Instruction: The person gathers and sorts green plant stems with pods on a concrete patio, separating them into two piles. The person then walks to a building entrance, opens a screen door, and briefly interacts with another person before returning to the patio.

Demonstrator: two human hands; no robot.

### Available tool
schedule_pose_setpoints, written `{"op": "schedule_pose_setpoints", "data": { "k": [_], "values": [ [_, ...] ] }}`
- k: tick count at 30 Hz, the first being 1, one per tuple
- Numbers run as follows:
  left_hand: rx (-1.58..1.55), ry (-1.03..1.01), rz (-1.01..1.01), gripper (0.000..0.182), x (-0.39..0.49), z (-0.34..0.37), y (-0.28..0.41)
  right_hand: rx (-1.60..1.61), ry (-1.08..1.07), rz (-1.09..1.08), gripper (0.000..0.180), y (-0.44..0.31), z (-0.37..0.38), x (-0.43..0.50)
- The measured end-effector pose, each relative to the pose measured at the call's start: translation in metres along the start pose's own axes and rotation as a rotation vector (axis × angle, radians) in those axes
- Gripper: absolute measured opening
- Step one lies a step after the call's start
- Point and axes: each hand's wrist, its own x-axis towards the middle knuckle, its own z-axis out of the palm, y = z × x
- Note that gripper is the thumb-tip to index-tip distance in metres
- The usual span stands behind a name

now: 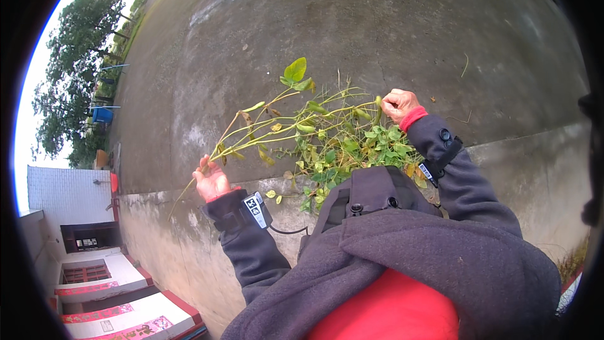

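Observation:
A bean plant stalk (264,140) with green pods and a few yellowing leaves stretches between my two hands. My left hand (212,180) is closed around the stalk's lower stems, with a thin end poking out below it. Curled fingers of my right hand (399,104) are at the other end of the stalk, beside a green pod (378,100); whether they pinch the pod or the stem is hard to tell. Below and behind the stalk, a heap of leafy green plants (349,156) lies on the ground, partly hidden by my dark coat.
Grey concrete ground (292,23) spreads ahead, with a joint and a paler strip (528,170) nearer me. Loose leaves (273,195) lie by the heap. A white building (71,193) and a blue container (102,114) stand far to the left.

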Motion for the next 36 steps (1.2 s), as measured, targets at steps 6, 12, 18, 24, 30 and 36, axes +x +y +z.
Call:
{"op": "schedule_pose_setpoints", "data": {
  "k": [6,12,18,24,30,36],
  "values": [
    [0.019,0.021,0.121,0.033,-0.006,0.005,0.001,-0.348,0.107,0.269,0.016,0.053,-0.002,-0.002],
    [0.021,0.012,0.105,0.034,-0.008,0.011,0.003,-0.468,-0.011,0.212,0.022,0.083,0.034,-0.043],
    [-0.080,0.062,0.055,0.029,-0.011,0.015,0.003,-0.104,-0.216,0.306,0.035,0.067,0.060,-0.043],
    [-0.167,0.079,-0.019,0.028,-0.010,0.008,0.004,0.677,-0.248,0.424,0.028,0.055,0.066,-0.012],
    [-0.207,0.080,-0.042,0.028,-0.007,-0.003,0.000,0.886,-0.193,0.546,0.020,0.036,0.043,0.009],
    [-0.191,0.103,-0.037,0.028,0.006,-0.018,0.001,0.713,-0.246,0.477,0.020,0.020,0.025,0.008]
  ]
}}
